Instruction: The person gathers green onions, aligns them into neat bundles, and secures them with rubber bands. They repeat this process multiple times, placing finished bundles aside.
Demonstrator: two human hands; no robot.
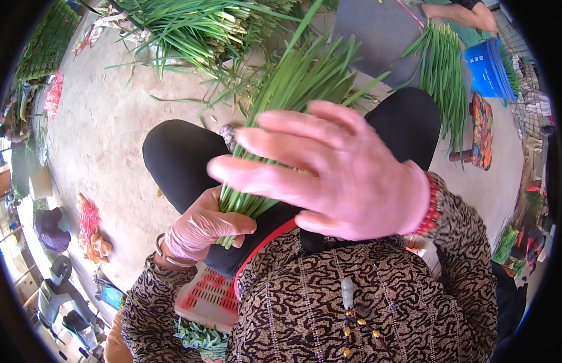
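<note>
My left hand (197, 229), in what looks like a thin glove, is closed around the lower stems of a bunch of long green leaves (294, 86), probably garlic chives. The stem ends stick out just below my fist. Over the middle of the bunch, my right hand (344, 177) is blurred, its fingers spread. It covers part of the leaves, and I cannot tell whether it touches them. The bunch slants up and away above my lap, with its leaf tips fanned out between my knees.
Ahead on the floor lies a large heap of similar greens (195, 31). At right are another bunch (442, 81), a blue bucket (487, 70), a low patterned stool (482, 131) and another person's bent limb (467, 16). A red-and-white slotted plastic basket (213, 290) sits beside my left forearm.
</note>
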